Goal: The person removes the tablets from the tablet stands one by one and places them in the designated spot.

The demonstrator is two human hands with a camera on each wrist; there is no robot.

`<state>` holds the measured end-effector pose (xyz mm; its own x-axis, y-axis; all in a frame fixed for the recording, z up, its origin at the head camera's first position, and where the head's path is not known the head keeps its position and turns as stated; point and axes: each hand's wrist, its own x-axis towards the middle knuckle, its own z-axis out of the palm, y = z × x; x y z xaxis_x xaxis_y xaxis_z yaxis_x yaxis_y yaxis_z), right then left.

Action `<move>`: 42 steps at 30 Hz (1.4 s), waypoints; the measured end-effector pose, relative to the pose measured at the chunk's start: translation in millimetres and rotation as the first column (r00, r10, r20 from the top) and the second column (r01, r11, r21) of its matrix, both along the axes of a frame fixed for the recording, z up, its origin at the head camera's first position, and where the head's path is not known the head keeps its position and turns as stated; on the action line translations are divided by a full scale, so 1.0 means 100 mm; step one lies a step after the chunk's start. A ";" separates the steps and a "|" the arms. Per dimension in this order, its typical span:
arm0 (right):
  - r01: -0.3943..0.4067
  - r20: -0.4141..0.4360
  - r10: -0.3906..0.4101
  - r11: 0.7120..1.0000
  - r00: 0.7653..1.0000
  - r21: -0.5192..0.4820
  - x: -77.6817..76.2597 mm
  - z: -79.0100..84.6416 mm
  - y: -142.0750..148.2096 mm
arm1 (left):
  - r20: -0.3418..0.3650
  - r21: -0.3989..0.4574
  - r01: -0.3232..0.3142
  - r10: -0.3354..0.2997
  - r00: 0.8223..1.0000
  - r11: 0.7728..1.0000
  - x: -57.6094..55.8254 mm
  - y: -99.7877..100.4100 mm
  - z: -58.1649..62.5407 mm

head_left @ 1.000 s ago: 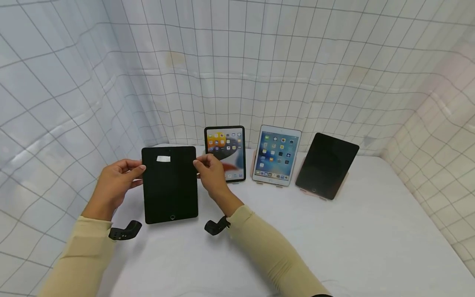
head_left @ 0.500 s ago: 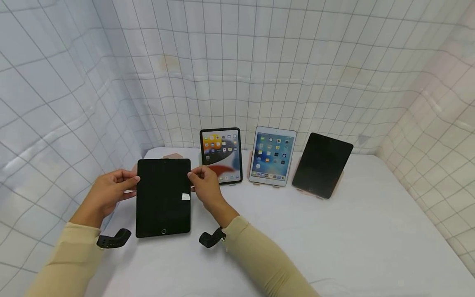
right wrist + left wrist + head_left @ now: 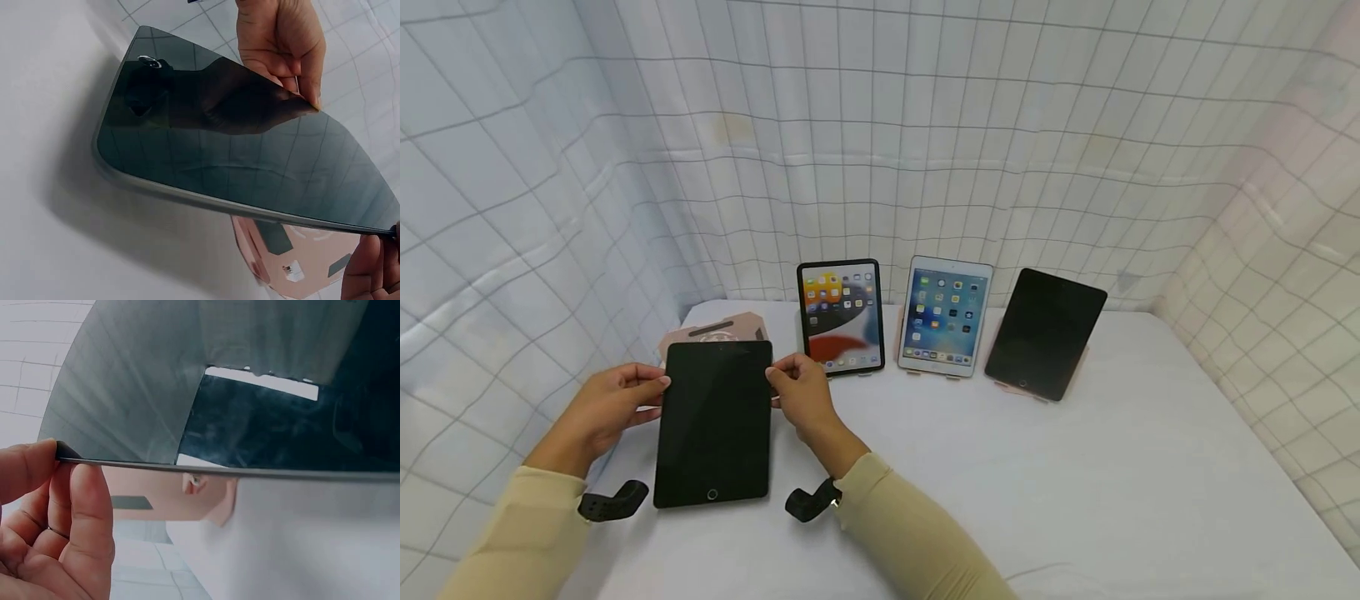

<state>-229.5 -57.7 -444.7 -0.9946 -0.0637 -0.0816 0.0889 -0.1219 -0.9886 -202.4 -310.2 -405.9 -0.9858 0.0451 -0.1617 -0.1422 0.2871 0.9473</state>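
Observation:
A black tablet [image 3: 713, 425] with a round home button is held upright at the left of the table, its dark screen towards me. My left hand [image 3: 612, 406] pinches its left edge between thumb and fingers. On the opposite edge my right hand [image 3: 806, 398] pinches it the same way. Behind the tablet stands a pink stand [image 3: 747, 325], mostly hidden in the head view. The right wrist view shows more of that pink stand [image 3: 294, 262], with a dark slot and a small white piece on it. Reflections cross the tablet's glass [image 3: 144, 394] in the left wrist view.
To the right along the back stand a black-framed tablet [image 3: 842, 317] with a lit screen, a white tablet [image 3: 946, 315] with app icons, and a dark tablet [image 3: 1046, 335] leaning tilted on a stand. White gridded curtains [image 3: 925, 125] enclose the white table [image 3: 1037, 483].
Both hands have lowered the black tablet towards me and slightly left in the head view. The pink stand behind it has come into sight. A bright reflection has left its screen.

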 end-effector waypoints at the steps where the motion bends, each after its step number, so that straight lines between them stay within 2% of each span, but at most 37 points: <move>1: 0.001 0.006 -0.001 1.000 1.000 -0.003 0.02 -0.01 -0.02 | 0.005 -0.009 0.000 0.000 1.000 1.000 0.01 -0.01 -0.02; 9: -0.004 0.029 0.003 0.999 1.000 0.036 0.14 -0.11 -0.09 | 0.055 -0.082 0.012 -0.007 0.998 0.997 0.15 -0.07 -0.13; 14: -0.016 0.049 0.014 0.999 0.999 0.029 0.21 -0.17 -0.12 | 0.068 -0.108 0.029 -0.022 0.997 0.994 0.18 -0.09 -0.16; 23: -0.012 0.094 0.011 1.000 0.995 0.011 0.27 -0.22 -0.15 | 0.116 -0.140 0.069 -0.052 0.992 0.988 0.19 -0.13 -0.19; 29: -0.032 0.099 0.028 0.999 0.995 0.038 0.30 -0.24 -0.16 | 0.147 -0.134 0.090 -0.070 0.987 0.987 0.18 -0.16 -0.22; 42: -0.016 0.096 0.006 0.994 0.995 0.106 0.32 -0.26 -0.16 | 0.202 -0.138 0.105 -0.075 0.976 0.985 0.14 -0.16 -0.30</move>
